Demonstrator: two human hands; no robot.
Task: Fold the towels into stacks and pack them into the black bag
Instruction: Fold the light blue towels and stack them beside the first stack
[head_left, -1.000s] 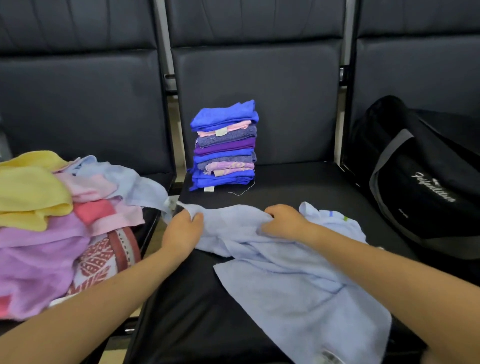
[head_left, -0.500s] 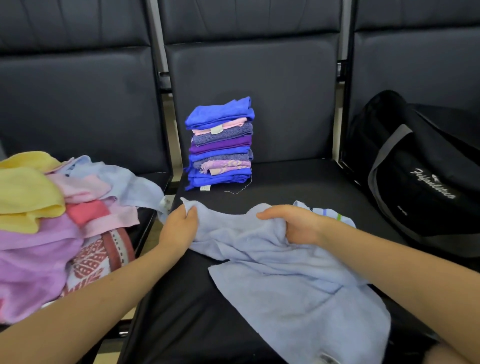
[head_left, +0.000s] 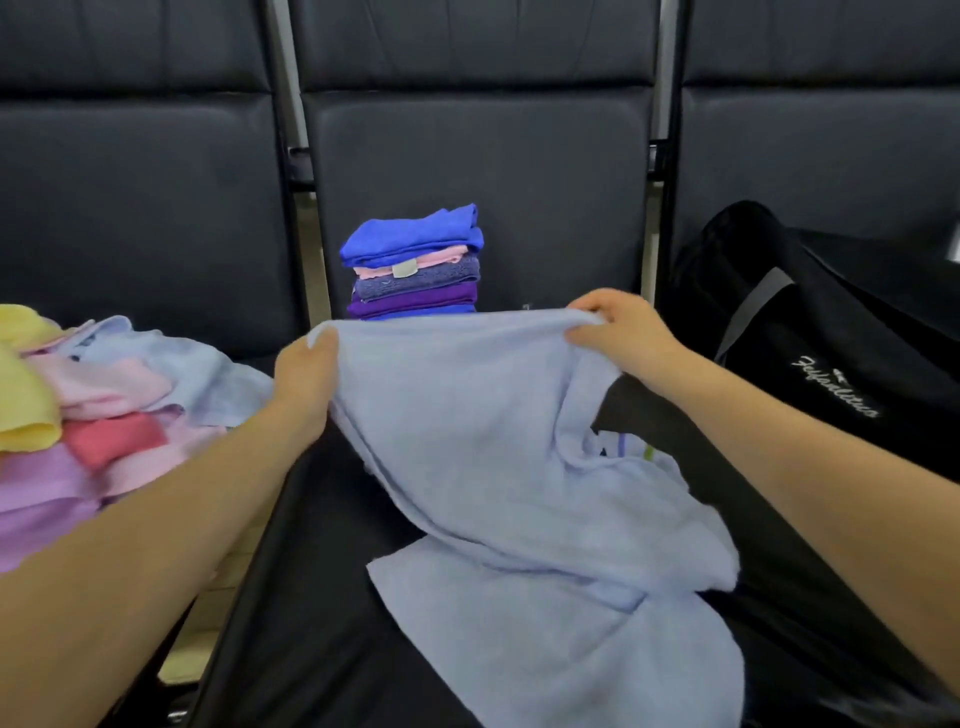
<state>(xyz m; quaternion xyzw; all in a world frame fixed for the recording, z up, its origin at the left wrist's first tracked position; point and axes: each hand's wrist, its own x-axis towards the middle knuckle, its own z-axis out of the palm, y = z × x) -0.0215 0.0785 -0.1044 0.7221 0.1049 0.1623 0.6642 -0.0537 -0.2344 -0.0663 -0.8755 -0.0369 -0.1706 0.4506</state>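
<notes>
A person folding towels on a row of dark padded seats. White cursive lettering runs across the side of the black bag (head_left: 810, 332), which sits on the right-hand seat; the script is too blurred to read with certainty. A small pale label (head_left: 404, 269) projects from the pink layer of the folded stack (head_left: 415, 265); any print on it cannot be made out.

The left hand (head_left: 306, 382) pinches one upper corner of the light blue towel (head_left: 478, 415), thumb over the front of the cloth and fingers hidden behind it. The right hand (head_left: 621, 330) has its grip closed on the other end of the same upper edge, fingers curled over bunched cloth. Between the two hands this edge is stretched nearly taut and raised off the seat, crossing in front of the lower layers of the folded stack. Below it the towel hangs in loose folds, and its lower part lies rumpled on the middle seat (head_left: 311, 623), reaching toward the seat's front edge. A short green and purple mark shows on a fold near the right forearm.

The folded stack stands upright at the back of the middle seat, against the backrest, blue towel on top. A heap of unfolded towels (head_left: 78, 415), yellow, pink, red, lilac and pale blue, covers the left-hand seat, just beside the left forearm. Bare seat surface shows to the left of the hanging towel and between towel and bag.
</notes>
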